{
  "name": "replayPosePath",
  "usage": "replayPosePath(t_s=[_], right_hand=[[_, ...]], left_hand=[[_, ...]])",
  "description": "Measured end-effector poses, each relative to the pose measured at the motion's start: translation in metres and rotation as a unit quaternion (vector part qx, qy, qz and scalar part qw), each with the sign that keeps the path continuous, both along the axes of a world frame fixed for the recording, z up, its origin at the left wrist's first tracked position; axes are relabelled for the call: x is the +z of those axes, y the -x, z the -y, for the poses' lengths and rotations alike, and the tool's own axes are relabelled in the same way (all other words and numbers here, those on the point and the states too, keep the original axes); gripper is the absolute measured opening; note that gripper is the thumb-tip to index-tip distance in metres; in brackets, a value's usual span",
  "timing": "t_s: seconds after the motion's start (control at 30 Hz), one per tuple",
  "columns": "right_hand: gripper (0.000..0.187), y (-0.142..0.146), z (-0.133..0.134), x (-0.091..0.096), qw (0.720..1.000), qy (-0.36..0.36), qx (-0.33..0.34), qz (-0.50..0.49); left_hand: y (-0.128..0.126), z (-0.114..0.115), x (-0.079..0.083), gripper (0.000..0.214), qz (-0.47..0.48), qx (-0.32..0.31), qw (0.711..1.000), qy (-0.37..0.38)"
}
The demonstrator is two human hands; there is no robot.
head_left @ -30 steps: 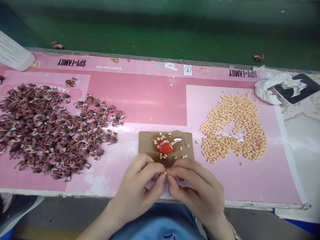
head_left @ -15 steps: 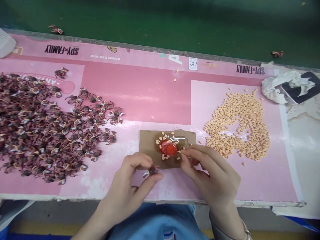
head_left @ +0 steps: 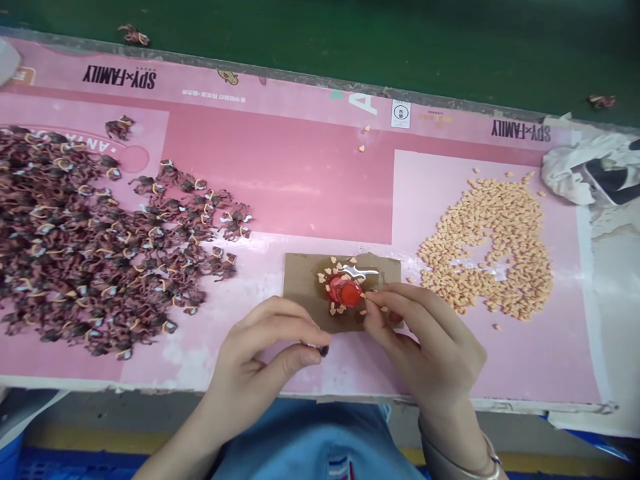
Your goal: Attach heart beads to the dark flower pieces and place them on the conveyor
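Observation:
My left hand (head_left: 265, 360) pinches a small dark brown figurine (head_left: 323, 350) between thumb and fingers, mostly hidden by them. My right hand (head_left: 425, 347) holds a tiny beige piece (head_left: 363, 295) in its fingertips, right by the rim of a red round cap (head_left: 349, 294). That cap sits on a brown cardboard piece (head_left: 300, 283), in a shiny wet patch with several beige pieces scattered about it. To the right lies a loose pile of the same beige pieces (head_left: 445, 280). On the left spreads a big heap of brown figurines (head_left: 100, 267) with yellow and whitish parts.
Along the far side runs a green belt (head_left: 320, 47), bearing a figurine (head_left: 134, 35) at left and another (head_left: 601, 101) at right. Crumpled white tissue (head_left: 567, 175) lies by a dark tray (head_left: 613, 180) at far right. Pink printed sheets (head_left: 280, 180) cover the table.
My left fingers have closed further over the figurine, turning it so less shows. My right fingertips with the beige piece have come to the cap's edge. The figurines on the belt have shifted right.

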State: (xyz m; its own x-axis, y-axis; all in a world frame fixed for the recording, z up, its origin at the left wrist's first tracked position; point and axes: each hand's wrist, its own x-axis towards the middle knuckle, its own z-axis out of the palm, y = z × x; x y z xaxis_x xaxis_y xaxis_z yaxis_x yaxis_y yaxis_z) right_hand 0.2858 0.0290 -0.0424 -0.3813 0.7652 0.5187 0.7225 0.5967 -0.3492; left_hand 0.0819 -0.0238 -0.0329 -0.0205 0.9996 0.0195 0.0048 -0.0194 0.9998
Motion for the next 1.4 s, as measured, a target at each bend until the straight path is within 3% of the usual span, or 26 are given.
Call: replayPosePath(t_s=[0.17,0.27,0.37,0.5,0.6,0.8,1.0,1.2,1.4], right_hand=[[0.018,0.001,0.006,0.008,1.0,-0.004,-0.003,-0.017],[0.017,0.006,0.012,0.022,0.997,0.036,0.031,-0.06],[0.02,0.014,0.017,0.032,0.99,0.067,0.066,-0.105],[0.024,0.021,0.019,0.035,0.986,0.069,0.055,-0.139],[0.023,0.022,0.018,0.035,0.985,0.084,0.071,-0.133],[0.022,0.025,0.016,0.036,0.988,0.084,0.093,-0.09],[0.018,0.021,0.024,0.038,0.994,0.065,0.084,-0.017],[0.018,0.022,0.029,0.032,0.993,0.024,0.109,0.027],[0.026,0.026,0.029,0.022,0.995,0.028,0.098,-0.019]], left_hand=[[-0.006,0.002,0.001,0.009,0.165,0.022,0.979,0.121],[-0.01,0.005,0.001,0.004,0.225,0.02,0.958,0.176],[-0.013,0.007,-0.001,0.009,0.238,0.03,0.953,0.185],[-0.011,0.009,-0.002,0.015,0.217,0.054,0.956,0.19],[-0.01,0.008,-0.001,0.013,0.217,0.069,0.954,0.194],[-0.012,0.006,-0.002,0.014,0.249,0.039,0.947,0.199],[-0.016,0.006,-0.004,0.019,0.203,0.102,0.959,0.168],[-0.032,0.003,0.001,0.021,0.056,0.237,0.969,0.035],[-0.04,-0.001,0.004,0.02,0.019,0.253,0.967,-0.018]])
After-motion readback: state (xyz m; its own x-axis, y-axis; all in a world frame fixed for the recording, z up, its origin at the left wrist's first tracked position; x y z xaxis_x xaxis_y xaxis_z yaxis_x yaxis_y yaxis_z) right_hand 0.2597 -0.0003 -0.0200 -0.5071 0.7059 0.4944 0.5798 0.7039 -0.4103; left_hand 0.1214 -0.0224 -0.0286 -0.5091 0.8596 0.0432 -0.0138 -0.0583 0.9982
